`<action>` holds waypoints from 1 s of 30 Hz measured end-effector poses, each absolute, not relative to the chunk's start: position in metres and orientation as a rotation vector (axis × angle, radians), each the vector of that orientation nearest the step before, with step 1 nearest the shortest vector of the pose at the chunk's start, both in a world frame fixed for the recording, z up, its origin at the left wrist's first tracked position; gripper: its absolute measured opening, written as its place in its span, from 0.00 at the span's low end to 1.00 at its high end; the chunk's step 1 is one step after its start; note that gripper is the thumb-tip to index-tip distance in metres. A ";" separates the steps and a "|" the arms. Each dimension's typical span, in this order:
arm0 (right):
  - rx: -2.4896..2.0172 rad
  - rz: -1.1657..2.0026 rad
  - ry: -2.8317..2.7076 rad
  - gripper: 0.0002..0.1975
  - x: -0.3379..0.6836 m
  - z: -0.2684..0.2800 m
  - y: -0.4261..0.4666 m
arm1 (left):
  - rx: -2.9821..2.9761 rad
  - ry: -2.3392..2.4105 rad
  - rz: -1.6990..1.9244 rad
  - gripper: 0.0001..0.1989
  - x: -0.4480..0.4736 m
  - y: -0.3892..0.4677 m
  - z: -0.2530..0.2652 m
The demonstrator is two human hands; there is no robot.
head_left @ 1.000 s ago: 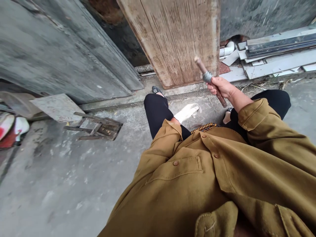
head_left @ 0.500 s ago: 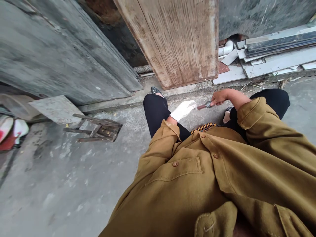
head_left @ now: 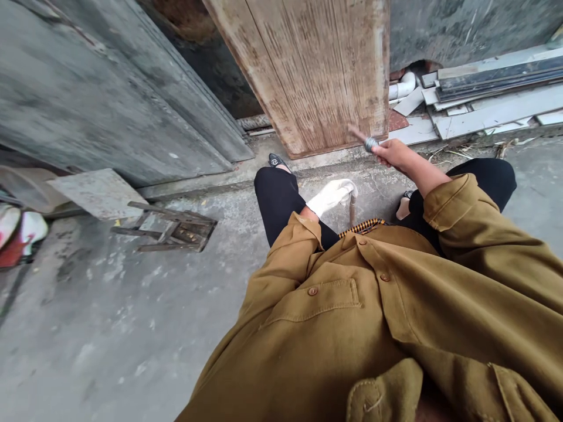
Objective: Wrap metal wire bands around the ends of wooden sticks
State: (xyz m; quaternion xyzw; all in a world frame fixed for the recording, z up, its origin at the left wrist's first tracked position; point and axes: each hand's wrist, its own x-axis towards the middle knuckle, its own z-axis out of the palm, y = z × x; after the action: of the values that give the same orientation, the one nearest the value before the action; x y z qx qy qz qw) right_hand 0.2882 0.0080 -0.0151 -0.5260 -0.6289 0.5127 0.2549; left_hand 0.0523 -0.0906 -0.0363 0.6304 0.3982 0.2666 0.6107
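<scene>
My left hand [head_left: 332, 196], in a white glove, is closed around a thin brown stick [head_left: 352, 212] that points down toward my lap. My bare right hand [head_left: 389, 153] grips a short brown rod-like tool [head_left: 361, 135] with a grey wrapped band. The tool's far end is blurred and lies in front of the lower part of a wooden board [head_left: 325, 76]; I cannot tell whether it touches. Its exact kind is unclear. Between my knees, a black-and-yellow striped strip [head_left: 363, 227] shows at the hem of my brown shirt.
A small worn wooden stool [head_left: 169, 228] lies on the concrete floor [head_left: 132, 328] to the left, beside a pale flat panel [head_left: 99, 192]. Stacked tiles and strips [head_left: 497, 108] line the wall at the right, near a white pipe [head_left: 402, 87]. Grey boards [head_left: 109, 94] lean at the left.
My right hand has lifted the rod-like tool up and away from my left hand, its tip swinging upward. The brown stick under my gloved left hand now shows.
</scene>
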 end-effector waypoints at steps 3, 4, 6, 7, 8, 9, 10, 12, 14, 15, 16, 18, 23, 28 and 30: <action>-1.670 1.368 -2.099 0.22 0.290 -0.023 0.012 | 1.446 0.935 0.673 0.19 0.050 -0.085 -0.025; -1.664 1.429 -2.258 0.22 0.291 -0.023 0.011 | 1.457 0.953 0.697 0.19 0.049 -0.083 -0.023; -1.527 1.690 -2.524 0.23 0.292 -0.018 0.006 | 1.499 1.006 0.728 0.17 0.047 -0.079 -0.022; -1.393 1.897 -2.604 0.24 0.292 -0.015 0.002 | 1.520 1.031 0.733 0.17 0.046 -0.078 -0.023; -1.221 2.123 -2.634 0.26 0.292 -0.011 -0.003 | 1.534 1.051 0.739 0.17 0.046 -0.077 -0.024; -1.030 2.321 -2.612 0.28 0.292 -0.006 -0.008 | 1.536 1.064 0.749 0.16 0.046 -0.077 -0.026; -0.844 2.453 -2.546 0.29 0.291 -0.002 -0.013 | 1.527 1.070 0.766 0.17 0.048 -0.077 -0.028; -0.603 2.450 -2.330 0.29 0.290 0.008 -0.020 | 1.474 1.075 0.819 0.18 0.052 -0.080 -0.033; -0.575 2.200 -2.062 0.30 0.289 0.015 -0.022 | 1.414 1.040 0.827 0.20 0.056 -0.084 -0.038; -0.625 2.046 -1.930 0.30 0.289 0.017 -0.021 | 1.394 1.004 0.798 0.21 0.057 -0.086 -0.042; -0.704 1.900 -1.824 0.31 0.289 0.018 -0.019 | 1.386 0.963 0.758 0.22 0.057 -0.088 -0.044; -0.928 1.652 -1.725 0.31 0.288 0.015 -0.012 | 1.404 0.913 0.671 0.22 0.054 -0.091 -0.048; -1.634 1.220 -2.168 0.25 0.284 -0.004 0.004 | 1.548 0.992 0.547 0.21 0.046 -0.091 -0.040; -1.609 1.376 -2.947 0.24 0.282 -0.012 -0.003 | 1.815 1.067 0.438 0.16 0.045 -0.082 -0.032; -1.213 1.873 -2.968 0.26 0.285 -0.009 -0.011 | 1.803 1.064 0.508 0.16 0.044 -0.078 -0.035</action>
State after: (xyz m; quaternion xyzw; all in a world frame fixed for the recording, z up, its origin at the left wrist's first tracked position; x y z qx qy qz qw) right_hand 0.2852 -0.0105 -0.0088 -0.3133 -0.7669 0.4840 -0.2818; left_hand 0.0441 -0.0783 -0.0355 0.7369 0.4351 0.2075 0.4740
